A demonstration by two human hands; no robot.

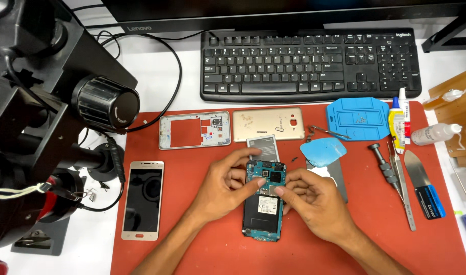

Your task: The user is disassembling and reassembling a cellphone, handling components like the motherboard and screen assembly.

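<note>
At your far left stands a black microscope [44, 102], its ribbed focus knob jutting toward the red work mat [192, 244], and a black cable loops across the white bench behind it. Just right of that, on the mat's left edge, a gold-framed phone screen [143, 198] lies face up, and above it sits a silver middle frame [194, 130] with a gold back cover [268, 125] just beside it. Your left hand [225, 186] comes in from the lower left; its fingers are curled together against the left edge of the opened phone body [264, 201], with the thumb tip pressed on the blue circuit board near the top. That phone body lies upright in the middle of the mat, between your two hands, its white label facing up, and a grey battery [263, 146] lies touching its top end. Your right hand [314, 201] meets it from the right, index finger and thumb pinched close at the board's right edge; whether they grip some small part there, you cannot tell. Further right lies a blue pick-shaped pad [323, 152], then a blue screw tray [358, 119] above it. Beyond these rest a black screwdriver [386, 168], tweezers [403, 193], a metal spatula with a blue handle [424, 186], a glue tube [396, 122] and a small clear bottle [436, 134]. A black keyboard [310, 63] runs along the back.
</note>
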